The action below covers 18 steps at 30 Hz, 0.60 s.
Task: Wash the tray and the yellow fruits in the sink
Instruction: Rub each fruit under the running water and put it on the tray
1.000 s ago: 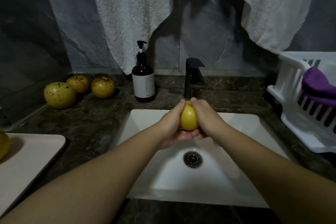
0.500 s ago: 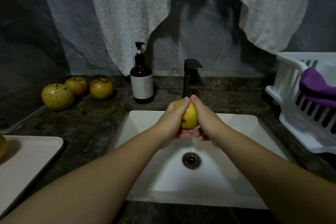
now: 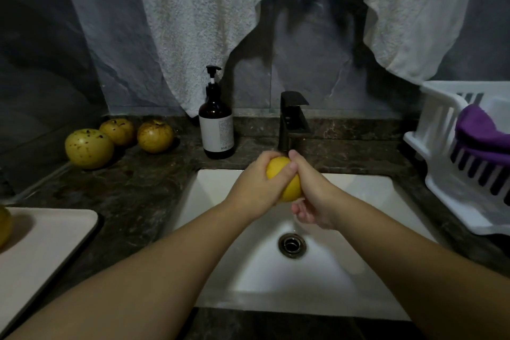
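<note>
Closest to me on the left is the pale tray (image 3: 41, 251) on the dark tabletop (image 3: 132, 196), with one yellowish fruit (image 3: 4, 225) sitting at its far left edge, mostly cut off. Dead centre is the white sink (image 3: 345, 270), drain (image 3: 292, 245) below my hands. I've got a yellow fruit (image 3: 287, 182) held over the basin, left hand (image 3: 258, 188) curled round it as the main grip, right hand (image 3: 309, 196) wrapped on the other side. Just behind it is the black tap (image 3: 294, 121). Further back left, three spotty fruits (image 3: 89, 148) sit beside a brown pump bottle (image 3: 216, 124). White rack (image 3: 452, 157) with purple cloth (image 3: 480, 130) sits far right, towels (image 3: 198, 22) hanging behind.
</note>
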Motion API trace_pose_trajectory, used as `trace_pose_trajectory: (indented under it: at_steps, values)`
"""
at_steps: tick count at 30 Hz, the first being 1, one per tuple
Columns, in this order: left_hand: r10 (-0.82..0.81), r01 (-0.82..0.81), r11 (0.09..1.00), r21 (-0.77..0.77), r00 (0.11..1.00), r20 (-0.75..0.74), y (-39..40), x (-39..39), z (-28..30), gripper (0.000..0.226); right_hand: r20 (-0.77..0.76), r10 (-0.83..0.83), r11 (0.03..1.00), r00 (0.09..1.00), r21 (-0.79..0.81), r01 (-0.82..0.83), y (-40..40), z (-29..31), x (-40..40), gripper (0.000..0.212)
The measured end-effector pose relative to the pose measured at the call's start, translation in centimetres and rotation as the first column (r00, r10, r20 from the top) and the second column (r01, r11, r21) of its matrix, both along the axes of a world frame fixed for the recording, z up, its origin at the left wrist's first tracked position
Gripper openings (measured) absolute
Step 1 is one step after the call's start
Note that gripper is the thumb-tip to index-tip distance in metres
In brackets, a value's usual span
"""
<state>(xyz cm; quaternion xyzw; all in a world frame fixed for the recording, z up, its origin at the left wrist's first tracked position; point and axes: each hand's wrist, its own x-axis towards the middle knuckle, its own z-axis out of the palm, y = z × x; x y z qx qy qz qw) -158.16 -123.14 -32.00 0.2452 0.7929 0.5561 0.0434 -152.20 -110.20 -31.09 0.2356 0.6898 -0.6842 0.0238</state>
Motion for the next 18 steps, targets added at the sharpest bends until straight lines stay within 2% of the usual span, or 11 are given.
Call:
trace_pose_trajectory:
  at_steps: [1, 4, 5, 7, 9, 10, 12, 13, 16, 17, 18]
  values:
    - [0.007, -0.007, 1.0, -0.015, 0.999, -0.04, -0.1, -0.1, -0.2, 0.039, -0.009, -0.013, 0.999, 1.0, 0.029, 0.014, -0.1, 0.0, -0.1, 0.074]
    - [-0.033, 0.0, 0.99, 0.142, 0.973, 0.228, 0.3, 0.5, 0.7, 0.041, -0.186, -0.044, 0.977, 0.982, 0.196, 0.081, 0.0, -0.2, -0.3, 0.055]
    - [-0.037, 0.004, 0.989, 0.148, 0.974, 0.221, 0.3, 0.4, 0.7, 0.043, -0.199, -0.046, 0.979, 0.979, 0.187, 0.085, 0.0, -0.1, -0.3, 0.055]
    - [-0.026, 0.026, 1.0, 0.009, 0.999, -0.042, 0.1, 0.4, 0.6, 0.054, -0.088, -0.068, 0.995, 0.994, 0.061, 0.073, 0.1, -0.1, 0.0, 0.072]
    - [-0.015, 0.008, 0.999, -0.054, 0.99, -0.14, -0.1, 0.5, 0.4, 0.062, -0.043, -0.076, 0.997, 0.996, -0.036, 0.074, 0.3, -0.1, 0.3, 0.077]
    - [-0.048, 0.047, 0.999, -0.011, 0.997, -0.064, -0.1, 0.8, 0.6, 0.06, -0.092, -0.078, 0.997, 0.993, -0.009, 0.078, 0.4, -0.2, 0.3, 0.07]
    - [-0.092, 0.067, 0.99, 0.126, 0.974, 0.205, 0.3, 0.9, 1.1, 0.057, -0.233, -0.074, 0.996, 0.97, 0.033, 0.084, 0.3, 0.0, 0.2, 0.055]
    - [-0.093, 0.054, 0.985, 0.162, 0.967, 0.237, 0.5, 0.7, 1.0, 0.057, -0.24, -0.075, 0.997, 0.968, 0.014, 0.081, 0.3, 0.2, 0.2, 0.056]
    - [-0.044, 0.038, 0.998, -0.056, 0.993, -0.109, 0.1, 0.3, 0.5, 0.069, -0.024, -0.071, 0.989, 0.997, -0.132, 0.067, 0.2, 0.4, 0.6, 0.074]
    - [-0.066, 0.053, 0.994, -0.1, 0.988, -0.141, 0.0, 0.2, 0.3, 0.078, -0.008, -0.074, 0.992, 0.997, -0.107, 0.072, 0.2, 0.3, 0.6, 0.074]
    - [-0.107, 0.105, 0.993, -0.06, 0.993, -0.042, 0.0, 0.3, 0.2, 0.081, -0.044, -0.089, 0.996, 0.995, -0.017, 0.088, 0.3, 0.2, 0.4, 0.067]
